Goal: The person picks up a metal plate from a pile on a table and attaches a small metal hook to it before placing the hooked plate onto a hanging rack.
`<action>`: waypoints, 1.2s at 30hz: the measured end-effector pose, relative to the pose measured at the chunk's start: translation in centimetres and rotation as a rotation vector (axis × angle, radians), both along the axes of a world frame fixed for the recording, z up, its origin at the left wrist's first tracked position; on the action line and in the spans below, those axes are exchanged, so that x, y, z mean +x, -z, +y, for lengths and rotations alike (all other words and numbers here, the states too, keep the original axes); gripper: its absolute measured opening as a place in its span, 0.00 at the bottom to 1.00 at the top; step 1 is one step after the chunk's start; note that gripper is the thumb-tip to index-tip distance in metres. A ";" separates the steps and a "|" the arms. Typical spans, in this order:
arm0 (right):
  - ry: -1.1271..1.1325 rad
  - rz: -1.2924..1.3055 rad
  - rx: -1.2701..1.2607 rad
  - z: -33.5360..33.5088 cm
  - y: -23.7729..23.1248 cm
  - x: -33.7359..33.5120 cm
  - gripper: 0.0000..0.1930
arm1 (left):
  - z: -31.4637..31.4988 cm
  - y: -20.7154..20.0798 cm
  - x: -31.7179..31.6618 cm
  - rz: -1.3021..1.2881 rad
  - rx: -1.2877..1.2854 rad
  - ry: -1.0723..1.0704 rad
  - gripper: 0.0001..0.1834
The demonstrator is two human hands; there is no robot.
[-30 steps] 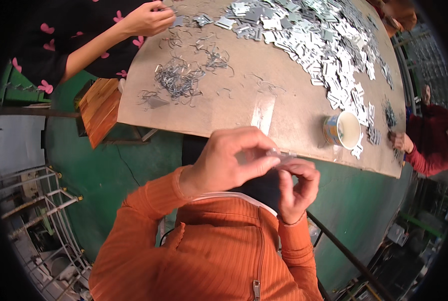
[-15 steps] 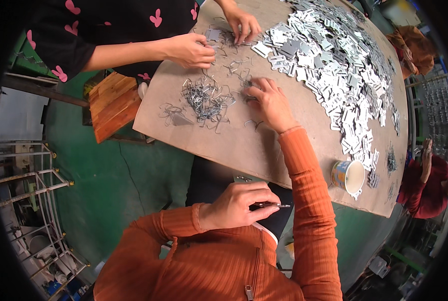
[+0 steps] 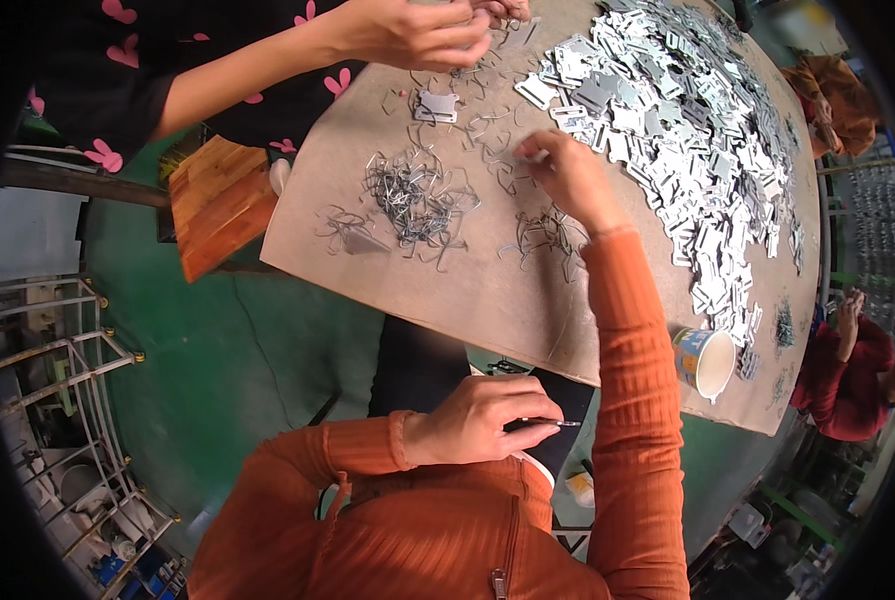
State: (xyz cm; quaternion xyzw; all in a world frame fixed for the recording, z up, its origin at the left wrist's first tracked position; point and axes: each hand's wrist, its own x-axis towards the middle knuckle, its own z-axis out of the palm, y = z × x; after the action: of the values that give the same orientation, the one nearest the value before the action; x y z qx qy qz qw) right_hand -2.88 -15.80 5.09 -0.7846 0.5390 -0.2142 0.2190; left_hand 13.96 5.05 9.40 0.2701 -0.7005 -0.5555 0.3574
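Note:
Close to my body, my left hand [image 3: 482,420] is closed on thin flat metal plates [image 3: 557,423], seen nearly edge-on. My right hand [image 3: 572,178] is over the table with its fingers curled together; what they hold, if anything, I cannot make out. Below its wrist lies a loose heap of bent wire pieces [image 3: 545,238]. A larger tangle of bent wires [image 3: 412,200] sits to the left, and a single flat metal plate [image 3: 437,107] lies beyond it. Farther right spreads a big pile of flat silvery plates [image 3: 657,130].
Across the corner, a co-worker's hands [image 3: 432,35] work above the far left of the table [image 3: 447,290]. A paper cup [image 3: 709,362] stands near the right front edge. A wooden stool [image 3: 222,205] is at the left, and other people sit at the far right.
My right hand has moved right and slightly away, and a heap of bent wires now lies where few were. The co-worker's hands have moved farther off, leaving a plate exposed.

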 end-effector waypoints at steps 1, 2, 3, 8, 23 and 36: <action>0.002 -0.006 -0.002 -0.8 0.5 0.8 0.09 | 0.1 0.0 -0.1 -0.004 -0.002 0.002 0.06; 0.009 -0.005 -0.037 -1.6 0.8 1.7 0.09 | 0.2 0.0 -0.1 -0.010 -0.004 0.000 0.06; 0.019 -0.003 -0.071 -2.2 1.1 2.2 0.09 | 0.3 0.0 -0.2 -0.009 -0.014 -0.005 0.06; -0.068 0.270 0.065 -2.7 1.1 1.2 0.09 | 0.4 0.2 0.0 -0.005 -0.013 -0.032 0.05; 0.051 0.197 -0.004 -2.9 1.7 4.6 0.07 | 1.4 0.9 -0.6 0.012 -0.002 -0.042 0.07; 0.369 -0.336 0.082 5.9 -0.7 -1.9 0.05 | 2.3 1.2 -1.3 -0.021 -0.024 -0.112 0.07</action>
State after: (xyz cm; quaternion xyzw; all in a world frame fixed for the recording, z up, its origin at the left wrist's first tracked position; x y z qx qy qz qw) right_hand -4.77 -9.94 5.75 -0.6170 0.6373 -0.3559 0.2942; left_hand 12.62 7.31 8.16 0.3104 -0.6947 -0.5233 0.3838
